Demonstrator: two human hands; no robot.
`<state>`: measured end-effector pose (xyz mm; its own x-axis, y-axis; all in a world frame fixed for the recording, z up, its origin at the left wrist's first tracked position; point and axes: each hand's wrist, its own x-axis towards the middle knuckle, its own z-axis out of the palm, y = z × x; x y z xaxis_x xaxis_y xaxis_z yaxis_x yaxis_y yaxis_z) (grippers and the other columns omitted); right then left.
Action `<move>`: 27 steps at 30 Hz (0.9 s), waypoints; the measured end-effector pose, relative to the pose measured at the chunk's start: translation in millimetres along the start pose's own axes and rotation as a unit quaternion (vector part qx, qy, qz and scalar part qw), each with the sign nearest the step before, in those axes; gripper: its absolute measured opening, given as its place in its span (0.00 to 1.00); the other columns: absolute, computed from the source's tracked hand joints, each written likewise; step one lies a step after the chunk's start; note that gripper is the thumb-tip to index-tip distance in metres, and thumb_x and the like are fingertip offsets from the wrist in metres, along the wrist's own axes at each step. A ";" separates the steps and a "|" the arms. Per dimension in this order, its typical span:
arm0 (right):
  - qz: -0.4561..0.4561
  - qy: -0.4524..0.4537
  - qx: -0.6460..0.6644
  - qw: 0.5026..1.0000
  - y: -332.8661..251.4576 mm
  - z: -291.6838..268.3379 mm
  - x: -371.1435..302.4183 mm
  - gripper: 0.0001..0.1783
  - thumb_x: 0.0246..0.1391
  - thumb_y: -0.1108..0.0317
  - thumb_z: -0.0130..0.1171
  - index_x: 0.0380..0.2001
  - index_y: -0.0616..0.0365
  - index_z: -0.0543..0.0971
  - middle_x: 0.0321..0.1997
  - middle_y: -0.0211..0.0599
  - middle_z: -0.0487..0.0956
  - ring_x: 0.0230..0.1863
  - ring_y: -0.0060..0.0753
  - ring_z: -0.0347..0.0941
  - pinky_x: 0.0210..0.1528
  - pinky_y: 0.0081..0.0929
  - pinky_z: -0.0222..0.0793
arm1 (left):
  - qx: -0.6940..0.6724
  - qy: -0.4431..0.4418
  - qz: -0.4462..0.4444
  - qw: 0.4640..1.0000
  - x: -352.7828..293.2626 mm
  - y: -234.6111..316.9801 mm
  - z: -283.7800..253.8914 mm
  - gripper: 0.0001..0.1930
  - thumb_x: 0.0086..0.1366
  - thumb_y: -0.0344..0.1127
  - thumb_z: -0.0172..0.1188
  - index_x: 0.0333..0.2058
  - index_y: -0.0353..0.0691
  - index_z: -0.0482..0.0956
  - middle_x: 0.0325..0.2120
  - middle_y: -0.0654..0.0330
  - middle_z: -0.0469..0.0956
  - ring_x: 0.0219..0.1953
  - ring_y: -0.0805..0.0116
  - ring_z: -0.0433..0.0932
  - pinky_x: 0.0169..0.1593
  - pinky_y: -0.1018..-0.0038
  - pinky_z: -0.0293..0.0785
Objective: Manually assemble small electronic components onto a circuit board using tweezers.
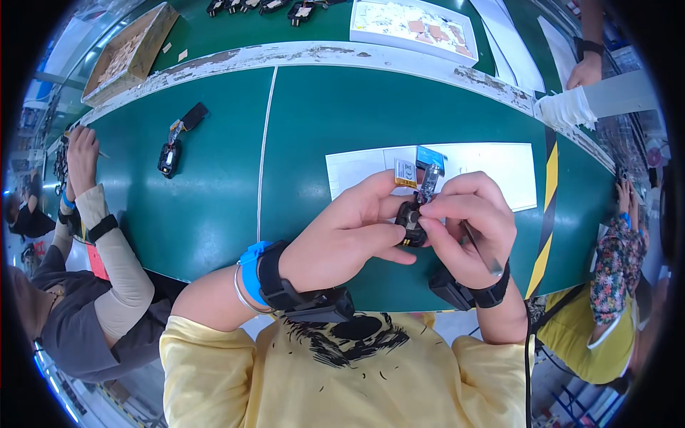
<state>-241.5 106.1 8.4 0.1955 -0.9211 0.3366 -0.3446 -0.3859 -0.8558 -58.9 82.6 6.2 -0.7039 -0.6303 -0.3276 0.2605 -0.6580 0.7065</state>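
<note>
My left hand (pixel 349 239) grips a small black device housing (pixel 409 227) between thumb and fingers. From the housing rises a narrow circuit board (pixel 429 182), with a silver battery pouch (pixel 405 172) beside it. A blue flat piece (pixel 431 157) shows just behind. My right hand (pixel 474 225) is closed, its thumb and index finger pinched against the housing's right edge. Metal tweezers (pixel 483 250) lie within its curled fingers, pointing down toward the palm. Anything tiny between the pinching fingertips is hidden. Under both hands is a white paper sheet (pixel 499 175) on the green mat.
Another black device (pixel 169 158) with its battery flap lies on the mat at left. Past a worn white ledge (pixel 307 53) stand a cardboard box (pixel 128 53) and a white tray of small pieces (pixel 414 32). Co-workers sit at left and right; another person's hand is at upper right.
</note>
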 end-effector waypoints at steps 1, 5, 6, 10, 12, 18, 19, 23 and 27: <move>0.001 0.000 0.000 1.000 -0.4 -0.4 0.0 0.11 0.37 0.85 0.60 0.28 0.61 0.77 0.30 0.33 0.71 0.20 0.13 0.62 0.20 0.12 0.55 | -0.024 -0.021 0.005 0.999 -0.3 -0.7 -0.6 0.23 0.63 0.24 0.43 0.57 0.33 0.55 0.49 0.55 0.69 0.49 0.67 0.72 0.49 0.69 0.74; -0.071 0.005 -0.135 0.988 -0.7 -0.4 1.2 0.12 0.35 0.84 0.61 0.27 0.60 0.77 0.29 0.33 0.71 0.19 0.19 0.65 0.19 0.15 0.58 | -0.030 -0.018 0.000 0.999 -0.7 -3.9 0.1 0.22 0.63 0.24 0.42 0.57 0.31 0.56 0.48 0.55 0.69 0.50 0.67 0.71 0.52 0.68 0.72; -0.097 0.008 -0.149 0.984 0.6 -0.5 2.4 0.12 0.35 0.83 0.62 0.26 0.59 0.77 0.28 0.34 0.72 0.20 0.22 0.66 0.19 0.16 0.59 | -0.030 -0.018 0.000 0.999 -1.0 -3.9 0.6 0.22 0.63 0.24 0.42 0.57 0.31 0.56 0.48 0.55 0.69 0.50 0.67 0.71 0.52 0.68 0.72; -0.156 0.008 -0.199 0.968 0.6 0.2 5.2 0.12 0.33 0.82 0.62 0.25 0.59 0.76 0.26 0.35 0.72 0.20 0.30 0.69 0.20 0.19 0.62 | -0.018 -0.016 0.006 1.000 -2.2 -4.6 3.3 0.21 0.64 0.23 0.41 0.57 0.30 0.56 0.49 0.55 0.69 0.52 0.67 0.69 0.53 0.68 0.70; -0.175 -0.001 -0.241 0.955 -2.0 0.1 5.8 0.12 0.32 0.82 0.62 0.25 0.59 0.76 0.25 0.36 0.72 0.21 0.34 0.70 0.20 0.21 0.65 | -0.030 -0.011 0.033 0.999 -4.1 -7.5 5.2 0.21 0.64 0.22 0.40 0.57 0.30 0.57 0.49 0.55 0.69 0.51 0.68 0.69 0.54 0.70 0.69; -0.185 0.001 -0.278 0.943 1.2 0.7 3.8 0.12 0.30 0.79 0.61 0.25 0.59 0.76 0.26 0.35 0.71 0.19 0.32 0.69 0.18 0.24 0.64 | -0.005 -0.001 0.071 0.997 -1.7 -14.7 9.4 0.21 0.64 0.21 0.39 0.57 0.29 0.57 0.47 0.56 0.70 0.49 0.70 0.71 0.55 0.72 0.67; -0.175 0.001 -0.282 0.943 -0.7 0.9 2.1 0.12 0.31 0.80 0.62 0.25 0.59 0.76 0.25 0.36 0.72 0.20 0.33 0.69 0.19 0.24 0.65 | 0.018 0.003 0.085 0.996 -1.2 -16.5 10.5 0.21 0.64 0.21 0.39 0.57 0.29 0.56 0.46 0.56 0.70 0.48 0.70 0.71 0.55 0.73 0.67; -0.148 0.010 -0.262 0.954 -1.0 2.2 0.1 0.10 0.32 0.81 0.62 0.23 0.60 0.75 0.23 0.36 0.71 0.20 0.33 0.69 0.19 0.23 0.64 | 0.141 0.034 0.104 0.984 -3.0 -18.1 15.4 0.20 0.64 0.21 0.40 0.56 0.29 0.58 0.45 0.56 0.70 0.46 0.72 0.71 0.53 0.75 0.67; -0.121 0.017 -0.246 0.962 1.9 -2.3 -1.2 0.10 0.34 0.82 0.62 0.22 0.60 0.73 0.22 0.36 0.70 0.19 0.31 0.68 0.18 0.21 0.62 | 0.285 0.082 0.087 0.951 -3.3 -11.1 16.1 0.18 0.64 0.22 0.40 0.53 0.28 0.62 0.43 0.56 0.72 0.44 0.73 0.72 0.49 0.76 0.70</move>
<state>-244.5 106.4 7.3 0.2963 -0.7997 0.5223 -0.6870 -0.5583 -0.4652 -70.1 98.6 9.5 -0.5590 -0.7951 -0.2353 -0.0703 -0.2373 0.9689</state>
